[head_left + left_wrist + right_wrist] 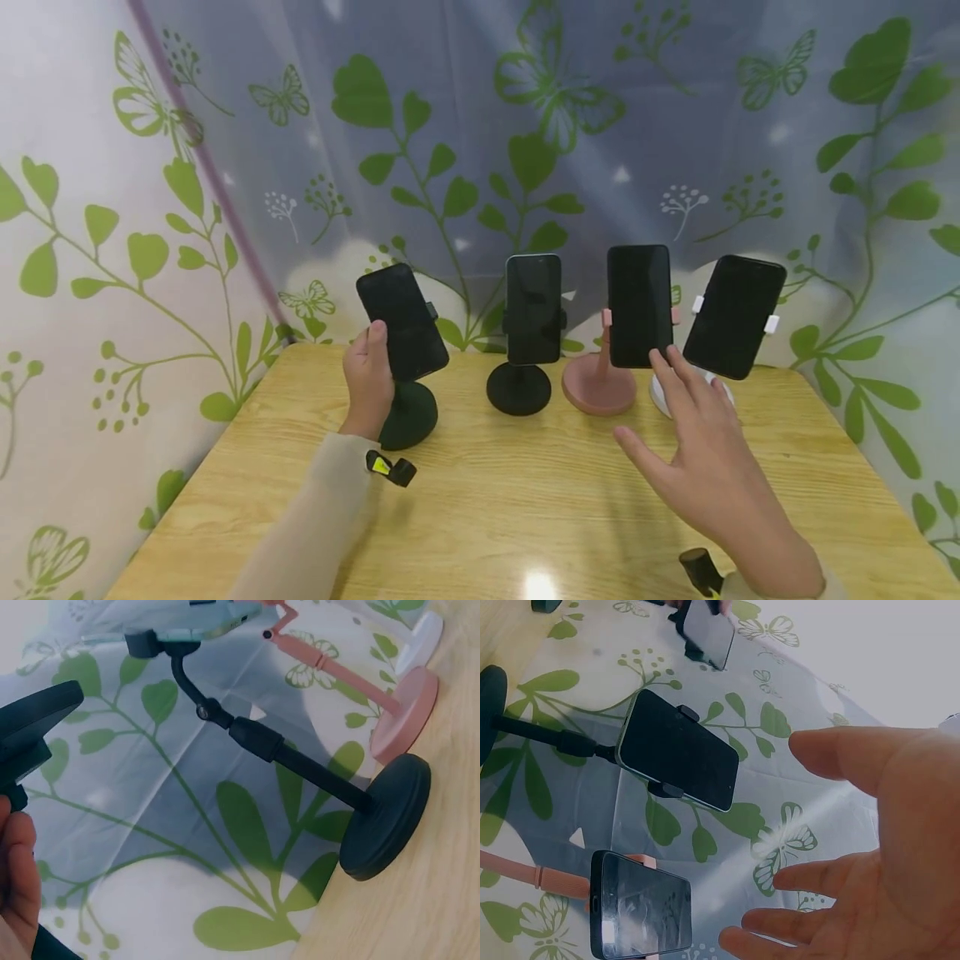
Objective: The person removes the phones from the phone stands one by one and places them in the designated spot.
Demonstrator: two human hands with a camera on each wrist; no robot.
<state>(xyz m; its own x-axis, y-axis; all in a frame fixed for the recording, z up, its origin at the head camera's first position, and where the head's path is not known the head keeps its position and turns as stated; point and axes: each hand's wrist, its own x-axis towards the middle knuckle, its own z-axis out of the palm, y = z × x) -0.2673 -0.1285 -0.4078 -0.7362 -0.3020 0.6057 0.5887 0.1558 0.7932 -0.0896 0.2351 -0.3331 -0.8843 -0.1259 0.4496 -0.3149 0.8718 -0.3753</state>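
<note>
In the head view my left hand (369, 379) grips the left edge of a black phone (402, 323) held on a dark green stand (412, 417), the thumb lying on the phone's front. The left wrist view shows part of that hand (19, 877) at the stand's clamp. My right hand (712, 458), fingers spread and holding nothing, is in front of the phone (640, 307) on the pink stand (600, 385) and the tilted phone (736, 317) on the white stand (660, 400). Seen from the right wrist, that hand (885, 847) has its fingers apart.
Between the green and pink stands, a black stand (519, 390) holds an upright phone (533, 309). All the stands are near the back edge of a wooden table (480, 500). A curtain (465, 125) with green leaves and butterflies hangs behind.
</note>
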